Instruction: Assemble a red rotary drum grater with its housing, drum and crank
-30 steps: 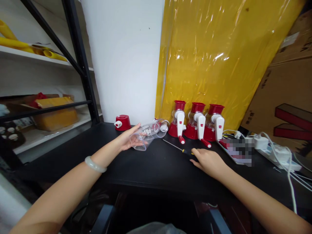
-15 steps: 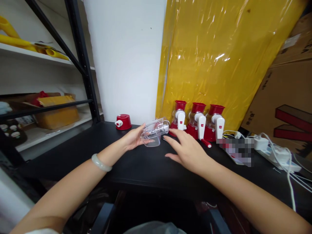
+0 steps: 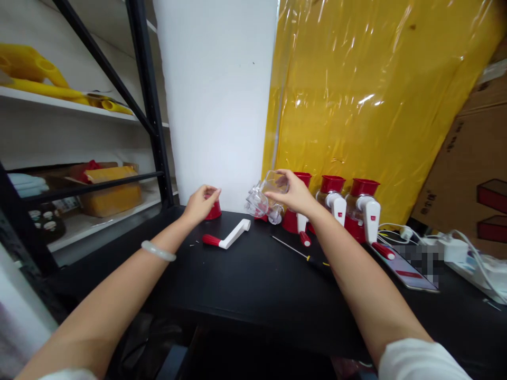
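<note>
My right hand [image 3: 295, 194] holds a clear plastic grinder body [image 3: 259, 200] tilted above the table, with thumb and fingers on its open end. At the left, my left hand [image 3: 201, 203] is closed around the top of a red grinder base [image 3: 214, 212], which it partly hides. Between the hands, on the black table, lies a white crank handle [image 3: 236, 232] with a red grip. A screwdriver [image 3: 293, 248] with a dark and yellow handle rests below the right hand, its end partly hidden by the forearm.
Assembled red and white grinders [image 3: 362, 208] stand in a row at the back right. A phone [image 3: 412, 272] and a power strip [image 3: 471, 272] with white cables lie at the right. Small screws [image 3: 194, 244] lie near the crank. A metal shelf [image 3: 152, 116] borders the left side.
The clear grinder body has passed from my left hand to my right and been lifted and turned. My left hand has moved left to the red base. The crank handle and screwdriver now show.
</note>
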A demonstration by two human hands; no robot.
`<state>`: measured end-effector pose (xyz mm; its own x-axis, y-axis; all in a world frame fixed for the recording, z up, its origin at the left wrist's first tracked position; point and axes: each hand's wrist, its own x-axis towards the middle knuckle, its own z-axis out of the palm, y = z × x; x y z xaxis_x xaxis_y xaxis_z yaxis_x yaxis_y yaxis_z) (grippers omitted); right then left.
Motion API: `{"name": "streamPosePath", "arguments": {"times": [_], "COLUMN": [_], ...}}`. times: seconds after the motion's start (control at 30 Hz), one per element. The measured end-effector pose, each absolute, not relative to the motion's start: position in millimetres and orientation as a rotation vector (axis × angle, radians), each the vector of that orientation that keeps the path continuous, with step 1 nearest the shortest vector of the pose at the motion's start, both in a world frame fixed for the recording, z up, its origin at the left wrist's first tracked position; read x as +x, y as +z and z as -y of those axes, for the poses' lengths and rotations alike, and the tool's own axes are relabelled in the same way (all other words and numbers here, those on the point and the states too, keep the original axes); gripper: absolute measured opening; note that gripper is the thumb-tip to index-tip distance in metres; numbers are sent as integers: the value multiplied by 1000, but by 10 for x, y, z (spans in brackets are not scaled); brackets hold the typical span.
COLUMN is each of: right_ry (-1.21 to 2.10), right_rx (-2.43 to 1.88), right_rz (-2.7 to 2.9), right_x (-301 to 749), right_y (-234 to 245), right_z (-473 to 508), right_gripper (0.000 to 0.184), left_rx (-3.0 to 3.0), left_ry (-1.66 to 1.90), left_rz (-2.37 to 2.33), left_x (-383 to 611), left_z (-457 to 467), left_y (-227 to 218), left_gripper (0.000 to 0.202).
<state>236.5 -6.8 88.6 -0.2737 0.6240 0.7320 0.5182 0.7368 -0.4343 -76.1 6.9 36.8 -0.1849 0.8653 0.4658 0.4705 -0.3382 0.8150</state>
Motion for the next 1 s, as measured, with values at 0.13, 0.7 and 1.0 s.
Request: {"name": "streamPosePath", "arguments": {"times": [0.13, 0.7, 1.0], "right_ry": [429, 917, 982], "right_rx": [-948, -451, -301], "right_rz": [1705, 1696, 1766], "right_x": [2444, 2781, 2956], "right_y": [980, 899, 972], "right_z": [-206, -334, -175], "right_gripper": [69, 89, 78], "left_rx": [1866, 1507, 2230], "left_ry": [1291, 1297, 1082], "left_rz": [-2078, -2236, -1298], "left_x": [-1221, -1189, -285], "left_z": [-545, -885, -27], "left_y": [260, -92, 468], "left_gripper": [84, 87, 73]}}
